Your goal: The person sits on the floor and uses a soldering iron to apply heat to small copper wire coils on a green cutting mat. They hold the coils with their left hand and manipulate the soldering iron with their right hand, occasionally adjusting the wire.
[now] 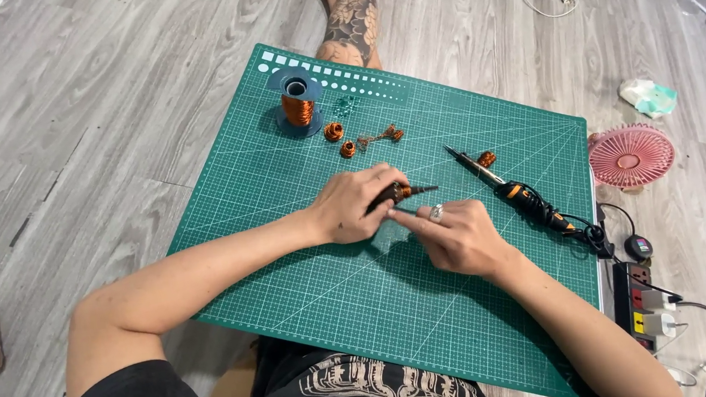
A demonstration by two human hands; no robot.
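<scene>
While several finished copper coils (340,137) lie beside the wire spool (298,100) on the green cutting mat (292,282), the left hand (354,207) pinches a dark rod (408,191) mid-mat and the right hand (456,233) fingers its coil, seemingly unfinished

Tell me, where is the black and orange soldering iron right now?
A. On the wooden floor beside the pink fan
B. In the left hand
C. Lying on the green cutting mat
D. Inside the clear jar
C: the soldering iron lies untouched on the green cutting mat, right of both hands.
</scene>
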